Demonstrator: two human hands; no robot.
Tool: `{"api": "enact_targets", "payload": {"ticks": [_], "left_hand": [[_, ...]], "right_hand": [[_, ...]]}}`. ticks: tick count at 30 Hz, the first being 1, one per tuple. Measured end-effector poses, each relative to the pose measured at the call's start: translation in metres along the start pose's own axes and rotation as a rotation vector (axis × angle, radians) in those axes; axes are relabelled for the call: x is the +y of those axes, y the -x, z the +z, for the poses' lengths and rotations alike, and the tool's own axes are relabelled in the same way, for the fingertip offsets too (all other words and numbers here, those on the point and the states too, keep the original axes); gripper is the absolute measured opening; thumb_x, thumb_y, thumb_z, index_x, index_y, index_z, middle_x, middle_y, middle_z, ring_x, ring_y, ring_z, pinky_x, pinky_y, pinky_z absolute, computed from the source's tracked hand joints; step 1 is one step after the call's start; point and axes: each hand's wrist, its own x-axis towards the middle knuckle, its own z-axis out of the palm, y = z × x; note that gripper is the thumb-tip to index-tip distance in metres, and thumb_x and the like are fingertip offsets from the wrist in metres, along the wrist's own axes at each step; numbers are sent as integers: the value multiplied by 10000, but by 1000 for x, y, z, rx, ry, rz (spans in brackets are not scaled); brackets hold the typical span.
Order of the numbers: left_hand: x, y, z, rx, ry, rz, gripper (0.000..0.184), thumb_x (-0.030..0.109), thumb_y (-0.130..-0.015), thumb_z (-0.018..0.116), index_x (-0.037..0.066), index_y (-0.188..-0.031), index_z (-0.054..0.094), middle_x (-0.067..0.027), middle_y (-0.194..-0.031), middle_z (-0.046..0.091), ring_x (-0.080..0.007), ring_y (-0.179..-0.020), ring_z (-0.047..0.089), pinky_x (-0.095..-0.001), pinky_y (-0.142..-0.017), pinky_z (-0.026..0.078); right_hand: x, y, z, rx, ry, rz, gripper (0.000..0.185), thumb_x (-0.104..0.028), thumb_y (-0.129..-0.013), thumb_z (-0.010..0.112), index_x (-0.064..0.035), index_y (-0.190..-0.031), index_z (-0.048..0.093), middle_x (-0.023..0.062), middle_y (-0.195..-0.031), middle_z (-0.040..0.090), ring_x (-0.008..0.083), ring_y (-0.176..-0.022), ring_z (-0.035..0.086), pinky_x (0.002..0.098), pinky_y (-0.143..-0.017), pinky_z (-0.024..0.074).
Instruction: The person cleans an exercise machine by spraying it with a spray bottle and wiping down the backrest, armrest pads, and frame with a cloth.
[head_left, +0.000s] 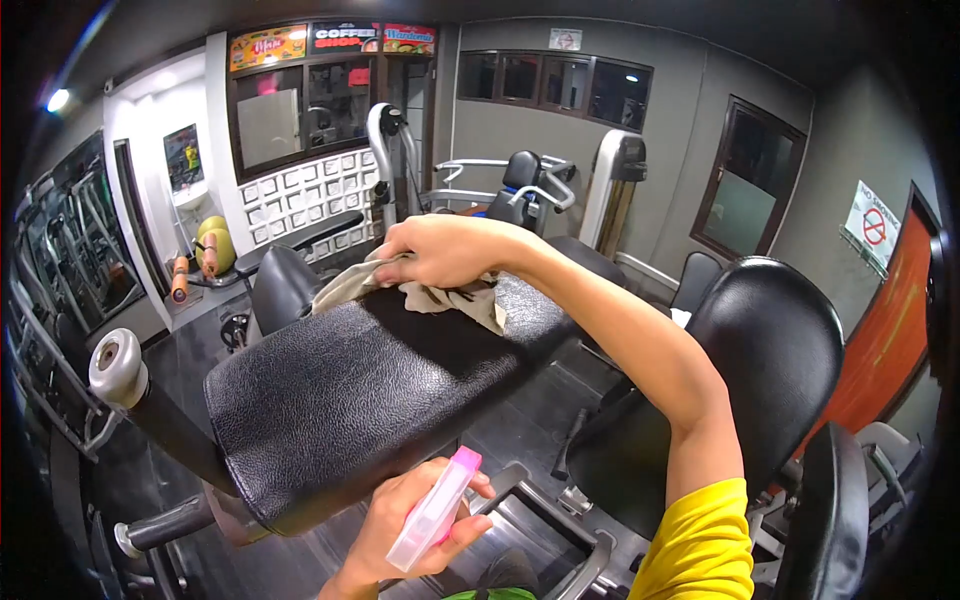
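My right hand [455, 250] is closed on a crumpled beige cloth [465, 303] and presses it onto the far part of a black padded bench [340, 390]. The cloth spreads out on both sides of my fingers, with its left end at the pad's far edge. Low in the view, just this side of the bench, my left hand [395, 515] grips a small flat translucent bottle [432, 520] with a pink top. My left fingers wrap round it, and part of its far side is hidden.
A metal-capped black bar [118, 370] sticks up at the bench's left end. A black padded seat [765, 350] stands close on the right. Weight machines [612, 195] are behind the bench, and a yellow-green ball [215, 245] lies at the back left.
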Motion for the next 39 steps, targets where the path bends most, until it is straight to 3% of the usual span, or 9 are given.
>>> {"api": "enact_targets", "payload": {"ticks": [3,6,13,16,25,32,35,36,39], "left_hand": [[2,0,2,14,16,-14,333,24,-734,737,-29,-1014,564,-96,-879,663,-89,-536,594,-218,-537,469],[3,7,1,-11,17,-44,339,17,-733,735,-38,-1020,562,-104,-894,666,-89,-552,610,-218,-555,481],[-6,35,9,-118,147,-79,328,18,-750,723,-44,-1028,560,-100,-897,672,-92,-595,636,-216,-583,497],[-17,46,12,-176,182,-86,340,8,-752,718,-45,-1044,552,-97,-884,673,-92,-600,639,-217,-579,498],[-25,54,17,-255,357,-113,362,-52,-748,689,-37,-1072,530,-85,-879,670,-68,-573,612,-207,-547,477],[-20,74,12,-316,527,-97,332,-75,-751,665,-38,-1053,532,-102,-875,668,-79,-553,608,-213,-518,474],[-21,87,7,-345,564,-91,320,-86,-750,652,-37,-1042,532,-119,-873,666,-92,-566,617,-216,-515,476],[-23,94,4,-375,567,-25,315,-90,-747,648,-37,-1037,536,-122,-875,664,-98,-573,621,-219,-516,479],[-26,110,3,-408,632,-24,311,-91,-741,644,-41,-1031,543,-132,-889,661,-116,-604,634,-236,-547,497]], "right_hand": [[16,31,-11,28,346,162,248,-236,-859,593,8,-856,639,232,-881,619,402,-868,598,429,-769,471],[70,76,-21,155,624,366,245,-237,-835,628,8,-834,647,218,-765,627,366,-811,617,429,-724,481],[77,123,13,647,611,901,200,-207,-821,596,-59,-938,663,171,-973,628,344,-959,602,443,-837,488],[28,119,31,680,554,837,246,-285,-853,564,-87,-952,672,177,-978,618,352,-945,604,450,-827,493],[-78,122,93,865,352,316,121,-134,-863,588,-16,-880,610,159,-859,509,354,-776,570,440,-707,450],[-111,171,135,865,-10,463,191,-172,-907,551,11,-914,605,139,-871,514,301,-781,539,381,-719,433],[-116,202,179,1128,-194,597,303,-240,-965,483,26,-1052,599,51,-918,585,123,-818,523,298,-736,427],[-132,212,208,1406,-616,582,376,-281,-980,457,35,-1145,576,30,-1067,605,83,-958,514,262,-833,421],[-153,230,260,1756,-623,698,432,-325,-977,459,36,-1192,560,35,-1087,605,95,-947,538,248,-851,418]]}}
